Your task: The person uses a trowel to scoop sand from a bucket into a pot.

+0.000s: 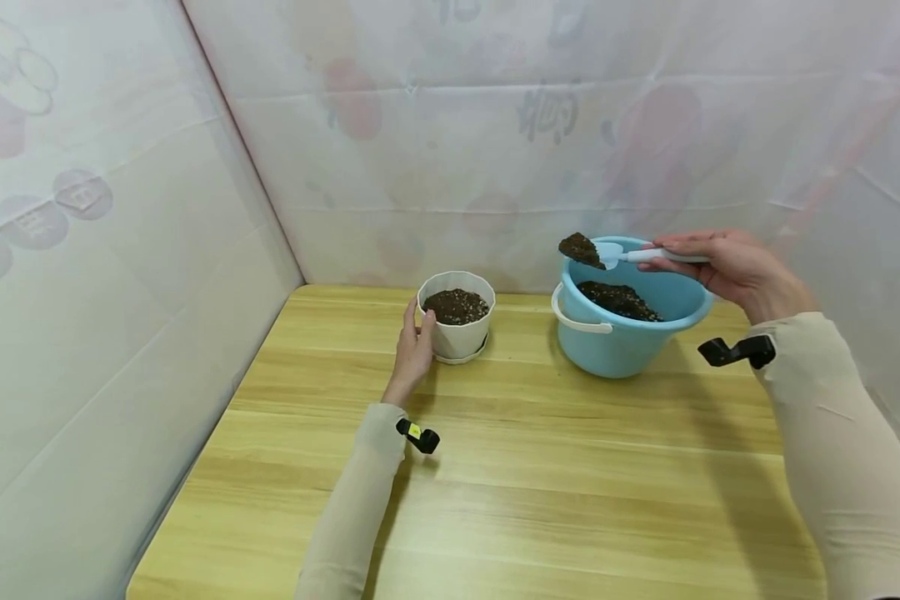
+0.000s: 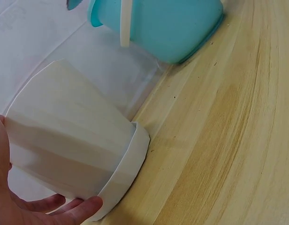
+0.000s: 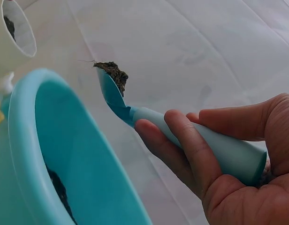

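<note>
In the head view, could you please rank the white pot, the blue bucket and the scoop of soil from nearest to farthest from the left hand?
1. White pot: the left hand touches its side.
2. Blue bucket: to the right on the table.
3. Scoop of soil: held above the bucket's rim by the right hand.

The table (image 1: 540, 467) lies bare from its middle down to 6 o'clock, wide enough for either arm to pass. At 12 o'clock the white pot (image 1: 456, 321) and the blue bucket (image 1: 626, 321) stand apart, with an open lane of wood between them. Draped sheeting (image 1: 120, 317) walls off 9 o'clock, 12 o'clock and 3 o'clock, closing those sides.
</note>
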